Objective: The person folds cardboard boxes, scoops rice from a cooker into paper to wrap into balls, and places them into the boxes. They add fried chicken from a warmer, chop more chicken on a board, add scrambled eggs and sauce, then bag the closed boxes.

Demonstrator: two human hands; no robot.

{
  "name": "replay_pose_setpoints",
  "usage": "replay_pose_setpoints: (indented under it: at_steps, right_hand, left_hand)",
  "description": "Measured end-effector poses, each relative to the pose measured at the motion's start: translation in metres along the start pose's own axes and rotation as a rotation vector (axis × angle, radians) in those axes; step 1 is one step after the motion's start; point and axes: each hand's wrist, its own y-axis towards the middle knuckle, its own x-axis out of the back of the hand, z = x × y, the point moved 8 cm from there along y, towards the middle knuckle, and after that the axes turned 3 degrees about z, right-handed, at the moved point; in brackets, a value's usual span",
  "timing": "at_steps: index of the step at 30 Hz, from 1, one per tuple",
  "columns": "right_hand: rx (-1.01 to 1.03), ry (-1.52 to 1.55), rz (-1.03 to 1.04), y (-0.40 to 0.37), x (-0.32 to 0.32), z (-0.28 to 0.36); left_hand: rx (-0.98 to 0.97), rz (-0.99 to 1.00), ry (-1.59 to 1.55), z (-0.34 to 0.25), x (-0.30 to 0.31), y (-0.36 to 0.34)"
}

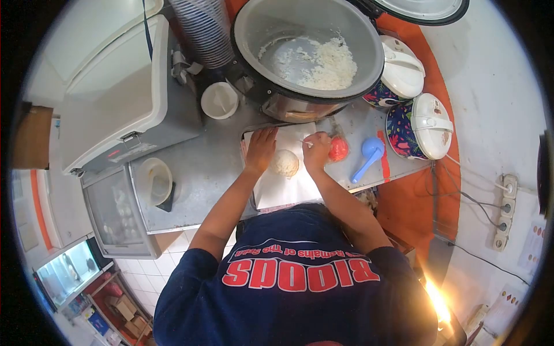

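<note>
A rounded mound of rice [285, 164] sits on a sheet of white paper [276, 193] on the metal counter. My left hand [262, 148] lies on the paper's left side, its fingers stretched out near the top edge. On the other side of the mound, my right hand [316, 150] has its fingers closed around a small whitish item too small to name. Just right of that hand is a red bundle in clear plastic [339, 149]. A blue scoop [369, 158] lies farther right.
A large cooker pot [309, 98] with rice stands behind the paper. Two patterned containers with white lids [430, 124] are at the right. A white bowl [220, 100], stacked cups [202, 29], a cooler box [115, 104] and a plastic tub [156, 181] are on the left.
</note>
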Motion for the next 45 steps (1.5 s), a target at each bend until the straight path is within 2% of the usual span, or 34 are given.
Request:
replay_pose_setpoints:
  at_steps: [2, 3, 4, 5, 6, 8, 9, 11, 12, 14, 17, 19, 22, 24, 26, 28, 30, 32, 33, 35, 37, 39, 40, 42, 43, 44, 45]
  right_hand:
    - [0.15, 0.259, -0.077, 0.0, 0.007, 0.004]
    - [0.149, 0.256, -0.075, -0.002, 0.007, 0.0]
    - [0.092, 0.4, 0.015, 0.0, 0.005, -0.003]
    - [0.036, 0.542, 0.104, 0.001, 0.002, -0.004]
    - [0.036, 0.539, 0.1, 0.003, 0.007, -0.003]
    - [-0.005, 0.636, 0.077, 0.007, 0.023, 0.004]
    - [-0.007, 0.635, 0.073, 0.01, 0.031, 0.006]
    - [-0.185, 0.61, 0.232, 0.015, 0.023, -0.005]
    - [-0.186, 0.611, 0.231, 0.017, 0.024, -0.009]
    - [-0.11, 0.515, 0.3, 0.019, 0.016, -0.015]
    - [0.003, 0.555, 0.248, 0.018, 0.017, -0.014]
    - [0.013, 0.565, 0.248, 0.016, 0.014, -0.014]
    - [0.026, 0.58, 0.25, 0.014, 0.017, -0.012]
    - [0.032, 0.585, 0.255, 0.013, 0.024, -0.012]
    - [0.227, 0.271, 0.168, 0.015, 0.046, 0.004]
    - [0.236, 0.249, 0.133, 0.016, 0.07, 0.028]
    - [0.233, 0.227, 0.101, 0.017, 0.085, 0.052]
    - [0.402, 0.231, 0.403, 0.009, 0.061, 0.081]
    - [0.396, 0.233, 0.404, 0.001, 0.054, 0.084]
    - [0.523, -0.15, 0.649, -0.039, 0.012, 0.086]
    - [0.521, -0.181, 0.695, -0.064, -0.001, 0.073]
    - [0.506, -0.25, 0.798, -0.081, 0.003, 0.066]
    - [0.513, -0.252, 0.805, -0.086, 0.005, 0.061]
    - [0.528, -0.232, 0.741, -0.095, 0.014, 0.053]
    - [0.511, -0.227, 0.748, -0.096, 0.018, 0.05]
    - [0.51, -0.229, 0.748, -0.098, 0.018, 0.047]
    - [0.489, -0.206, 0.732, -0.099, 0.019, 0.043]
  left_hand:
    - [-0.054, 0.022, -0.066, -0.005, -0.005, 0.01]
    - [-0.109, 0.04, -0.129, -0.009, -0.007, 0.014]
    - [-0.109, 0.04, -0.131, -0.006, -0.011, 0.015]
    - [-0.108, 0.145, -0.162, -0.002, -0.022, 0.016]
    - [-0.108, 0.248, -0.193, -0.001, -0.033, 0.016]
    - [-0.085, 0.239, -0.221, -0.001, -0.032, 0.021]
    - [-0.057, 0.232, -0.247, -0.001, -0.031, 0.022]
    - [-0.062, 0.193, -0.299, -0.001, -0.026, 0.023]
    - [-0.063, 0.152, -0.349, 0.0, -0.022, 0.023]
    - [-0.074, 0.116, -0.329, -0.004, -0.01, 0.023]
    - [-0.078, 0.107, -0.333, 0.0, -0.005, 0.021]
    - [-0.069, 0.134, -0.356, 0.002, -0.007, 0.017]
    - [-0.057, 0.066, -0.256, 0.004, -0.001, 0.013]
    - [-0.047, 0.131, -0.131, 0.009, -0.005, 0.011]
    - [-0.085, 0.142, -0.179, 0.008, 0.001, 0.011]
    - [-0.123, 0.155, -0.228, 0.001, 0.012, 0.011]
    - [-0.242, 0.387, -0.184, -0.021, 0.012, -0.006]
    - [-0.307, 0.365, -0.215, -0.031, 0.016, -0.027]
    - [-0.369, 0.331, -0.244, -0.038, 0.021, -0.036]
    - [-0.382, 0.37, -0.212, -0.042, 0.015, -0.05]
    - [-0.392, 0.4, -0.178, -0.045, 0.014, -0.054]
    - [-0.174, 0.392, -0.036, -0.032, 0.019, -0.048]
    - [-0.164, 0.391, -0.038, -0.027, 0.017, -0.051]
    - [0.101, 0.179, 0.155, 0.017, 0.027, -0.056]
    - [0.099, 0.342, 0.059, 0.035, 0.013, -0.063]
    - [0.097, 0.341, 0.057, 0.047, 0.007, -0.065]
    - [0.207, 0.395, -0.155, 0.061, -0.006, -0.07]
